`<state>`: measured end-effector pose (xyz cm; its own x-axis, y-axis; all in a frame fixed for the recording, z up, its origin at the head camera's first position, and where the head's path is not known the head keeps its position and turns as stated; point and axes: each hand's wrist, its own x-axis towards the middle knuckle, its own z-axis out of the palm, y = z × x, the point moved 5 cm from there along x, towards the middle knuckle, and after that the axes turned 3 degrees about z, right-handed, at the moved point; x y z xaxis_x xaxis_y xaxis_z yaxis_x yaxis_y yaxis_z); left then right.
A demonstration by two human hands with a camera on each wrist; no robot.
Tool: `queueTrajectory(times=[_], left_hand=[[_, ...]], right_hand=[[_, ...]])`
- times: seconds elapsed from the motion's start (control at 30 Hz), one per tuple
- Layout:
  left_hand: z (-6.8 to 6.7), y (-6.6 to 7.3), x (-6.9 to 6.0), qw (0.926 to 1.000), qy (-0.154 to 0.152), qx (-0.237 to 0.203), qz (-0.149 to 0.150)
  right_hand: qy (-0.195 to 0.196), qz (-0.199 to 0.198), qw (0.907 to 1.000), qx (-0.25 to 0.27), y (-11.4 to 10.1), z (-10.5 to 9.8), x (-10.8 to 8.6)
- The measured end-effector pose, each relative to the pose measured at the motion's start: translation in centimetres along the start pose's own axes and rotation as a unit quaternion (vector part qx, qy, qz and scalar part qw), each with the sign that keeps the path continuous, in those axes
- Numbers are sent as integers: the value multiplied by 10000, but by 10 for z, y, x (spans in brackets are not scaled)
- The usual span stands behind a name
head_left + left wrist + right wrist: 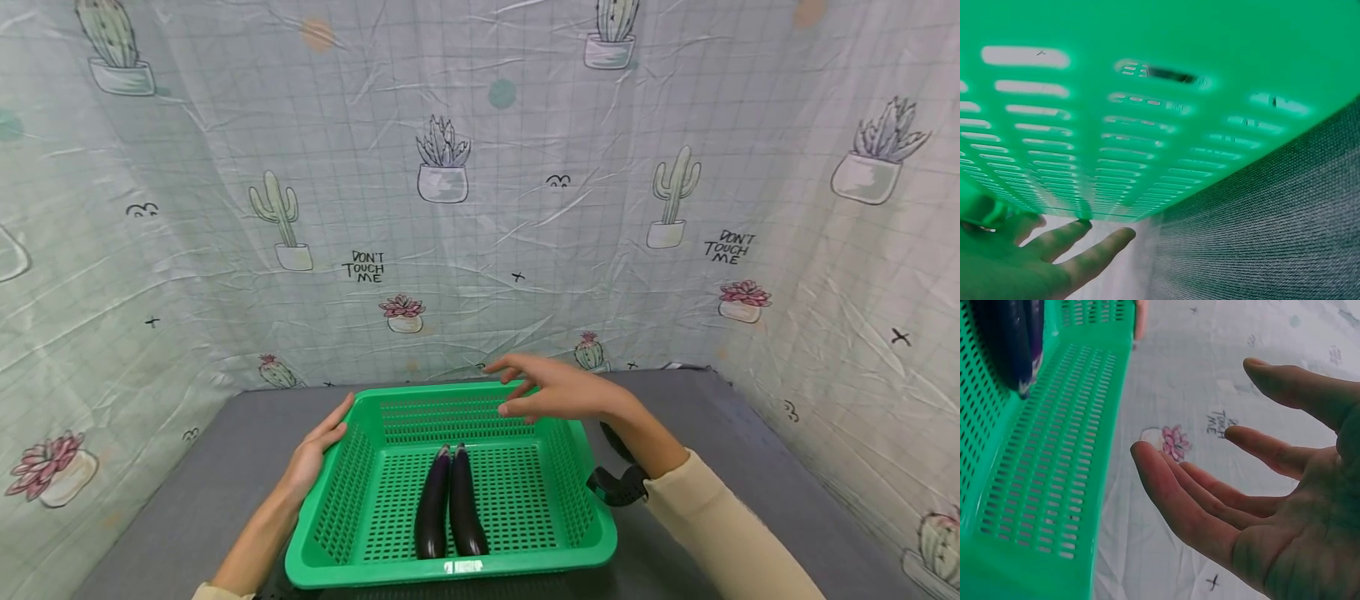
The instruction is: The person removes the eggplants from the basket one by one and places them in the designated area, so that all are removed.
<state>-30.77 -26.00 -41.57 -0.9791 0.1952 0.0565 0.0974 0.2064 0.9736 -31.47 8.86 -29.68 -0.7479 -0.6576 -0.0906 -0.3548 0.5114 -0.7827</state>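
Note:
In the head view a green plastic basket (517, 560) with slotted walls and floor stands on the grey table. Two dark purple eggplants, one on the left (432, 508) and one on the right (465, 508), lie side by side inside, stems toward the back. My left hand (311, 454) rests against the basket's left side near the back corner. Its fingers (1094, 256) stretch along the outer wall in the left wrist view. Above the basket's back right corner hovers my right hand (558, 390), fingers spread and slightly bent, with nothing in it.
Grey cloth covers the tabletop (225, 467). A pale curtain (495, 233) printed with potted cacti encloses the back and both sides. A black wrist strap (618, 486) is on the right wrist, beside the basket's right rim.

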Motion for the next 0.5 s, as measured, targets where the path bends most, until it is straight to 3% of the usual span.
queueTrajectory(times=[0.5], left_hand=[[0,-2,0,9999,14,-97,-97]], right_hand=[[-445,513,9977,-67,-5,37,45]])
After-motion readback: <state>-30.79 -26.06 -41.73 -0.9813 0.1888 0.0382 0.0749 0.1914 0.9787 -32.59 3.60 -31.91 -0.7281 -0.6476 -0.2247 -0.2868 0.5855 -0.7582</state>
